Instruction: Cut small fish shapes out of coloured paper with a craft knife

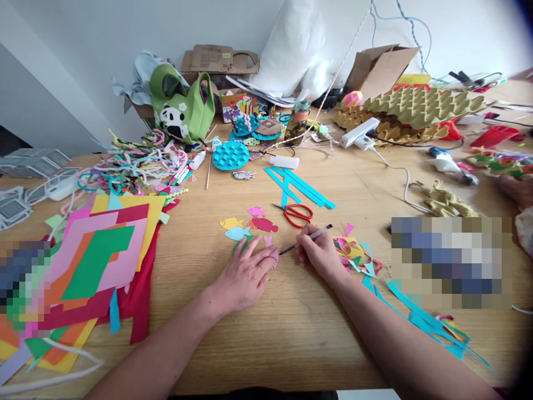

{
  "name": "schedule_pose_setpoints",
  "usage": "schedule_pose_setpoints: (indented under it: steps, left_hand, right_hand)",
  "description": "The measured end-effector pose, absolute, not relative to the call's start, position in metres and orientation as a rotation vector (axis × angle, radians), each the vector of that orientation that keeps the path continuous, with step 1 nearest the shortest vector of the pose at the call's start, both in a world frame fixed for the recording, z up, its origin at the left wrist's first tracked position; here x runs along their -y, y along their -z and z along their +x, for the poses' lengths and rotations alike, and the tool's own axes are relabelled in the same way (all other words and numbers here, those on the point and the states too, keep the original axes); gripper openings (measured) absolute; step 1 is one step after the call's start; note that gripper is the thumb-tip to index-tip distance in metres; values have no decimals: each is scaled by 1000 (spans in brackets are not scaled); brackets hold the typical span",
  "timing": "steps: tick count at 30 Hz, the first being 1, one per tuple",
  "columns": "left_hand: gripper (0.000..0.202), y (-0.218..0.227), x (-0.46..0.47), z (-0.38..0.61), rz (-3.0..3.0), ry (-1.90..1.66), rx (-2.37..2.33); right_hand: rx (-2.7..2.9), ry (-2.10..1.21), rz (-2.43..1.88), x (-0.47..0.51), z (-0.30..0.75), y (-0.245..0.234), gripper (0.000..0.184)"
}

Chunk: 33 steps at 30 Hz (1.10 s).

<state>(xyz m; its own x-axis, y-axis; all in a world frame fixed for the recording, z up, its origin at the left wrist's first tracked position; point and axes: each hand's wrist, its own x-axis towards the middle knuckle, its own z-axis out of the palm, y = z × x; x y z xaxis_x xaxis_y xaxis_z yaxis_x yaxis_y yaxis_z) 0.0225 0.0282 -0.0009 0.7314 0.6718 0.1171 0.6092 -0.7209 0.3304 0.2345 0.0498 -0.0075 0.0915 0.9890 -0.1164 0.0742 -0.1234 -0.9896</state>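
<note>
My right hand (317,250) grips a slim pen (312,235), its tip at the edge of a light purple paper fish (275,259). Fingers stretched out, my left hand (249,278) lies flat and presses on that fish, covering part of it. A green paper fish (240,244) is partly under the left fingers. Just beyond lie a yellow fish (231,223), a light blue fish (237,233), a dark red fish (265,224) and a pink fish (256,211). Red-handled scissors (298,215) rest open-bladed beyond the pen.
Coloured paper sheets (100,261) are piled at left, below a heap of pipe cleaners (137,161). Blue paper strips (306,188) lie ahead; paper scraps (353,253) sit by my right wrist. A green panda bag (183,111) and egg trays (425,108) stand behind. Another person's hand (516,189) is at far right.
</note>
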Motion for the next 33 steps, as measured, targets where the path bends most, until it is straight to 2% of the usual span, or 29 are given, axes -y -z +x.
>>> schedule_pose_setpoints:
  steps: [15, 21, 25, 29, 33]
  left_hand:
    - [42, 2, -28, 22, 2670, -326, -1014]
    - [32, 3, -27, 22, 2681, -317, -1051]
    - [30, 1, -26, 22, 2675, -337, -1056]
    - [32, 0, -25, 22, 2688, -391, -1068]
    - [32, 0, -24, 21, 2696, -453, -1090]
  right_hand:
    - [1080, -1196, -1368, -49, 236, 7, 18]
    - [1070, -980, -1224, -48, 236, 11, 23]
    - [1341, -851, -1234, -43, 237, 8, 20]
    - [1831, -692, -1159, -40, 237, 1, 32]
    - [2136, -537, -1046, -43, 235, 1, 31]
